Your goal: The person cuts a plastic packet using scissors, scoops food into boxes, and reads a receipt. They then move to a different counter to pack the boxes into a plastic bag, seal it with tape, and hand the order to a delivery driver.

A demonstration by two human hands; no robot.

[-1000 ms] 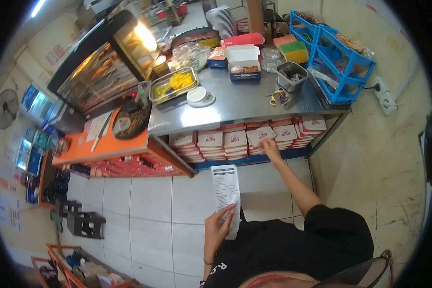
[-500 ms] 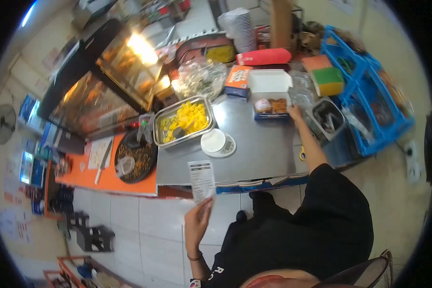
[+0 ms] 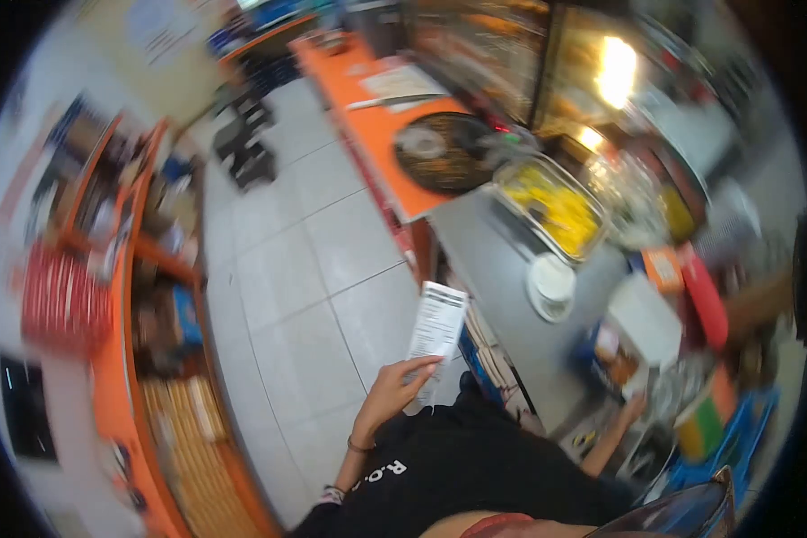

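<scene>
With the view swung left, the left fingers (image 3: 419,364) still pinch the long white paper slip (image 3: 440,316) beside the grey metal surface's (image 3: 504,276) near edge, while the right hand (image 3: 634,410) (too blurred to tell its grip) keeps the open white-and-blue cardboard box (image 3: 643,325) within reach toward the surface's right end.

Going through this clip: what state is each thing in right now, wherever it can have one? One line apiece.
Paper slip: printed, held in the left hand
Box: open, lid raised, food inside
Right hand: beside the box, grip too blurred to tell
Metal tray: uncovered, holding yellow food
Lamp: lit
Scale: standing on the steel counter, reading illegible
Knife: lying flat, unheld
</scene>
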